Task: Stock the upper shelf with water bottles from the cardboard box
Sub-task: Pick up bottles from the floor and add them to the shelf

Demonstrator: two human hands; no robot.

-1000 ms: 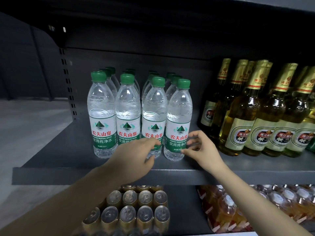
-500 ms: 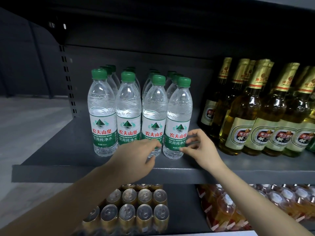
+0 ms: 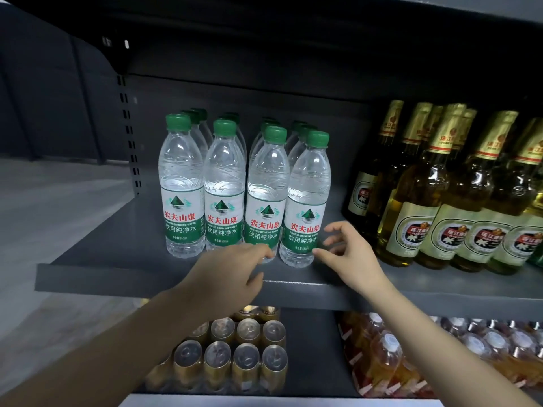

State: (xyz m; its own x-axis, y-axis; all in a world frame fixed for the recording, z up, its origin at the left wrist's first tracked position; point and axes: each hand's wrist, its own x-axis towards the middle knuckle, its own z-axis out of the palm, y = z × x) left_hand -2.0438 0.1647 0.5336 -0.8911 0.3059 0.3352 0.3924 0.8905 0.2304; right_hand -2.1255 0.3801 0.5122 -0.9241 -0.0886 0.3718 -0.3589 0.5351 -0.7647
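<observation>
Several clear water bottles [image 3: 223, 186] with green caps and green labels stand upright in rows on the grey upper shelf [image 3: 117, 277]. My left hand [image 3: 232, 271] is low at the shelf's front, its loosely curled fingertips at the base of the third front bottle [image 3: 266, 183] without wrapping it. My right hand [image 3: 349, 254] is beside the rightmost front bottle [image 3: 307, 186], fingers spread, thumb tip at the bottle's lower right edge. Neither hand holds a bottle. The cardboard box is out of view.
Tall amber beer bottles [image 3: 426, 201] with gold foil necks crowd the shelf's right side, a gap apart from the water. On the shelf below sit gold cans [image 3: 244, 356] and packs of orange drink bottles [image 3: 385, 356]. A slotted upright [image 3: 129, 136] bounds the left.
My right hand's fingers have spread and eased off the rightmost front bottle's label. My left hand has dropped slightly toward the shelf edge. The bottles stay put.
</observation>
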